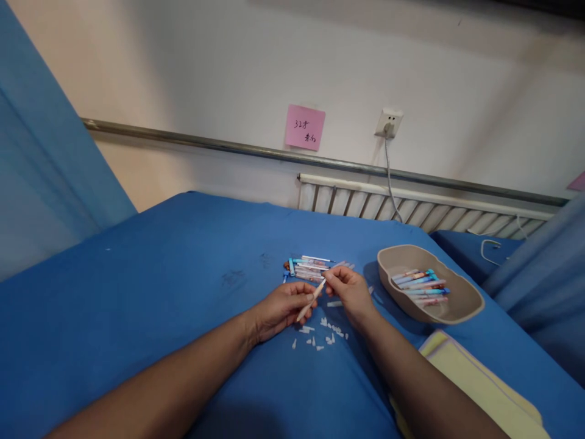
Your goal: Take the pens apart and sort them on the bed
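Note:
My left hand [289,305] is closed around a pale pen barrel [311,303], which slants up to the right. At the barrel's upper end, my right hand [348,286] pinches a thin pen refill [323,281]; how far it sits inside the barrel I cannot tell. Just beyond both hands lies a pile of pen parts [311,268], some white and thin, some with light blue ends. Several small white pen tips [329,332] are scattered on the blue cloth in front of my hands. Partly behind my right hand are more pale barrels [335,303].
To the right stands a beige basin [470,308] with several colourful pens [423,286] in it. A folded yellow cloth [484,381] lies under my right forearm's side. Behind the blue-covered table [183,262] are a radiator [356,201] and a plugged socket [389,123]. Blue curtains [50,134] hang at both sides.

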`<state>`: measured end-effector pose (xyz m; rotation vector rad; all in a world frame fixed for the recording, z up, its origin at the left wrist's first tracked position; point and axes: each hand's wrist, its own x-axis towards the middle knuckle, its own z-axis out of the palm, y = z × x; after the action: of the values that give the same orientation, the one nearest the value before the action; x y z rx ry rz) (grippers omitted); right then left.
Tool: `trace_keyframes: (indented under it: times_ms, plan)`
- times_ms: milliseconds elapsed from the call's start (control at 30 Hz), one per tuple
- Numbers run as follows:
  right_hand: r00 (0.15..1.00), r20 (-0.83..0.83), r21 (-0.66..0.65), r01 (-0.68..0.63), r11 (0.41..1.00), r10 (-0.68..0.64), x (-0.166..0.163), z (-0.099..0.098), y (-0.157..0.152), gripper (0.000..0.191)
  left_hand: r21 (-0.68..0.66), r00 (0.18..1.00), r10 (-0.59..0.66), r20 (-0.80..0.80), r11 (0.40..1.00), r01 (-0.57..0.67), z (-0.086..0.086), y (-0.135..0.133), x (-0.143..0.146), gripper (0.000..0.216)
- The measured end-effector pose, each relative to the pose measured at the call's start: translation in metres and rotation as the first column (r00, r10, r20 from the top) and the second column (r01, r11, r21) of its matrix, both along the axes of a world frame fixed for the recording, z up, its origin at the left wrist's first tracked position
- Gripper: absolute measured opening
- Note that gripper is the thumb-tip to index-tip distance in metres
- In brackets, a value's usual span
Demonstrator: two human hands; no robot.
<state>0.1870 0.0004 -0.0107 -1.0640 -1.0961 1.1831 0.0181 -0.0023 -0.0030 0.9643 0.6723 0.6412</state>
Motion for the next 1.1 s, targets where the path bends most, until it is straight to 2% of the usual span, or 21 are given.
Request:
trace_keyframes:
  times_ms: [233, 333, 433, 500, 600, 667, 733, 867, 933, 1000, 1100]
  plan:
    - [0.999, -0.018, 0.081, -0.026, 0.996, 0.028, 0.001, 0.005, -0.001, 0.027, 0.058, 0.997, 0.053, -0.060, 0.997, -0.049, 0.003, 0.001, 0.002, 0.024]
    - [0.999, -0.025, 0.096, -0.043, 0.994, 0.045, 0.008, 0.012, 0.000, 0.033, 0.042, 0.998, 0.053, -0.046, 0.998, -0.051, 0.005, 0.001, 0.001, 0.026]
    - [1.000, -0.009, 0.074, -0.004, 0.997, 0.004, 0.023, 0.017, 0.004, 0.038, 0.014, 0.997, 0.069, -0.021, 0.998, -0.069, 0.007, 0.002, 0.000, 0.026]
    - [0.996, 0.087, 0.054, 0.013, 0.998, -0.018, 0.037, 0.017, 0.008, 0.035, 0.007, 0.996, 0.086, 0.003, 0.996, -0.086, 0.008, 0.004, -0.001, 0.025]
    - [0.940, 0.338, 0.003, -0.051, 0.999, 0.047, 0.059, 0.008, 0.014, 0.027, -0.001, 0.993, 0.120, 0.010, 0.993, -0.120, 0.009, 0.007, -0.002, 0.024]
    - [0.841, 0.532, -0.041, -0.094, 0.995, 0.101, 0.071, 0.001, 0.016, 0.020, -0.007, 0.989, 0.147, 0.011, 0.989, -0.147, 0.008, 0.010, -0.002, 0.022]
    - [0.702, 0.701, -0.071, -0.103, 0.992, 0.123, 0.078, -0.004, 0.016, 0.015, -0.008, 0.986, 0.165, 0.020, 0.986, -0.165, 0.006, 0.012, -0.003, 0.020]
    - [0.402, 0.913, -0.055, -0.061, 0.997, 0.075, 0.076, 0.003, 0.012, 0.014, -0.013, 0.984, 0.171, 0.040, 0.985, -0.171, 0.004, 0.015, -0.005, 0.017]
    - [0.219, 0.973, -0.070, -0.018, 0.997, 0.072, 0.072, 0.012, 0.009, 0.017, -0.020, 0.983, 0.176, 0.045, 0.984, -0.175, 0.003, 0.016, -0.005, 0.017]
    - [0.072, 0.992, -0.105, 0.035, 0.994, 0.103, 0.070, 0.019, 0.004, 0.019, -0.028, 0.982, 0.180, 0.047, 0.983, -0.179, 0.003, 0.017, -0.006, 0.016]
    - [-0.009, 0.989, -0.147, 0.104, 0.984, 0.149, 0.068, 0.023, -0.003, 0.024, -0.039, 0.981, 0.189, 0.044, 0.981, -0.188, 0.003, 0.017, -0.007, 0.016]
